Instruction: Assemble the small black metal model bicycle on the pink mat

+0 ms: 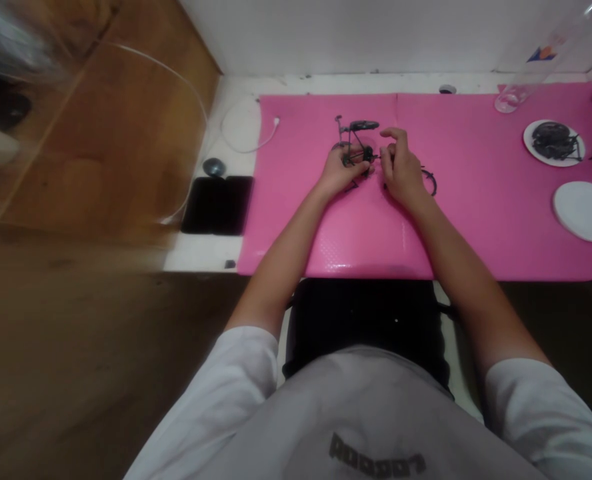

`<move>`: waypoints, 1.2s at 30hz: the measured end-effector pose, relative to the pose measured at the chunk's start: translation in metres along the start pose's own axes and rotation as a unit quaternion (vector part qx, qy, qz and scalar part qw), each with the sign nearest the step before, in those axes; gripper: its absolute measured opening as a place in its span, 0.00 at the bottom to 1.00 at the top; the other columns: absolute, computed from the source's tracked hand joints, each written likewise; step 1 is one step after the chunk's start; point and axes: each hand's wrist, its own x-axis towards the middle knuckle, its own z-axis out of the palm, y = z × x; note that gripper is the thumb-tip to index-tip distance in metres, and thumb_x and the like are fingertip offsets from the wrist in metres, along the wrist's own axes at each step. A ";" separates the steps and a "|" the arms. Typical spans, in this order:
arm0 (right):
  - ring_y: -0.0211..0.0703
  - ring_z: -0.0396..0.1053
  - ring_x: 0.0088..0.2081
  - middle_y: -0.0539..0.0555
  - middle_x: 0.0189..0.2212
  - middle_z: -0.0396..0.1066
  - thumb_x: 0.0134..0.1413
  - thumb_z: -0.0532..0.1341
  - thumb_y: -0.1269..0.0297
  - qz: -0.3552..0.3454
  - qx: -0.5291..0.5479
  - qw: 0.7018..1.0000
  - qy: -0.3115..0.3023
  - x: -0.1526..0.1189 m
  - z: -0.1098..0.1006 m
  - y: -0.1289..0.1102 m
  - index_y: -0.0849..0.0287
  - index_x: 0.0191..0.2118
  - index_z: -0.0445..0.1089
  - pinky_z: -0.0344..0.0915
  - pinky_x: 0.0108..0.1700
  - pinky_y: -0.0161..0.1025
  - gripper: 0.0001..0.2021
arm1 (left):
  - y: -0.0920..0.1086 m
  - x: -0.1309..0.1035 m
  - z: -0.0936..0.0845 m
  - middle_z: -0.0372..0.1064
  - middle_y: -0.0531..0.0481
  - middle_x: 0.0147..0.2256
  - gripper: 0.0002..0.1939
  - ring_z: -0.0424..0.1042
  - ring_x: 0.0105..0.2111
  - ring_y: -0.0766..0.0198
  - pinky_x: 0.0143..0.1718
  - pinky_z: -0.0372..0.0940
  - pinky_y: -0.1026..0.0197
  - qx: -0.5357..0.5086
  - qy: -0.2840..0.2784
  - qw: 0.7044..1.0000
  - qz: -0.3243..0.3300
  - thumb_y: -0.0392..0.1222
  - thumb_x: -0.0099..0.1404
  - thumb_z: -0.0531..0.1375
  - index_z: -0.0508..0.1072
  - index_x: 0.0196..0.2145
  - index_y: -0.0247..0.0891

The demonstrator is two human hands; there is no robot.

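A small black model bicycle (356,141) is held over the pink mat (296,133), with my left hand (340,171) closed around its frame. Its handlebar and one wheel point away from me; my fingers cover part of the rest. My right hand (401,170) is just to the right, thumb and fingers drawn together beside the bicycle's near end, the index finger bent out. Whatever sits between those fingertips is too small to make out. Partly behind the right hand lies a thin black ring (435,183), like a model wheel.
A white plate (529,141) with black parts and a second white plate (586,212) are at the right. Behind them leans a clear plastic tube (513,97). To the left are a black flat case (217,205), a dark round object (214,167) and a white cable (249,151).
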 end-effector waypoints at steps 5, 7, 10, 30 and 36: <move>0.65 0.85 0.53 0.64 0.53 0.84 0.86 0.38 0.33 -0.023 0.013 1.000 0.012 0.001 0.004 0.009 0.49 0.74 0.67 0.78 0.62 0.61 0.36 | -0.011 0.005 -0.004 0.88 0.35 0.56 0.25 0.87 0.62 0.41 0.72 0.78 0.34 0.002 -0.019 1.000 0.020 0.39 0.63 0.80 0.82 0.56 0.37; 0.64 0.85 0.51 0.62 0.48 0.84 0.86 0.40 0.32 -0.031 0.019 0.999 0.015 0.002 0.008 0.013 0.49 0.75 0.67 0.79 0.62 0.61 0.36 | -0.011 0.006 -0.005 0.87 0.34 0.56 0.26 0.86 0.64 0.39 0.73 0.76 0.33 0.002 -0.024 1.000 0.020 0.38 0.63 0.80 0.82 0.57 0.36; 0.62 0.84 0.50 0.60 0.45 0.82 0.86 0.44 0.32 -0.043 0.029 0.998 0.019 0.003 0.013 0.018 0.49 0.77 0.65 0.80 0.62 0.61 0.35 | -0.010 0.007 -0.006 0.88 0.33 0.57 0.27 0.85 0.66 0.39 0.74 0.75 0.34 0.007 -0.024 1.000 0.019 0.38 0.61 0.81 0.83 0.57 0.37; 0.64 0.78 0.62 0.62 0.55 0.78 0.84 0.56 0.36 -0.090 0.076 0.992 0.043 0.007 0.021 0.030 0.48 0.74 0.67 0.76 0.71 0.69 0.28 | -0.009 0.008 -0.007 0.87 0.33 0.60 0.25 0.85 0.66 0.39 0.72 0.77 0.33 0.027 -0.013 0.999 0.017 0.37 0.62 0.79 0.83 0.56 0.39; 0.66 0.77 0.62 0.63 0.54 0.80 0.80 0.59 0.30 -0.077 0.131 0.987 0.049 0.009 0.025 0.030 0.48 0.60 0.78 0.75 0.72 0.73 0.27 | -0.006 0.005 -0.004 0.87 0.35 0.58 0.23 0.86 0.63 0.42 0.72 0.78 0.35 0.021 -0.009 0.999 0.024 0.36 0.63 0.77 0.83 0.56 0.39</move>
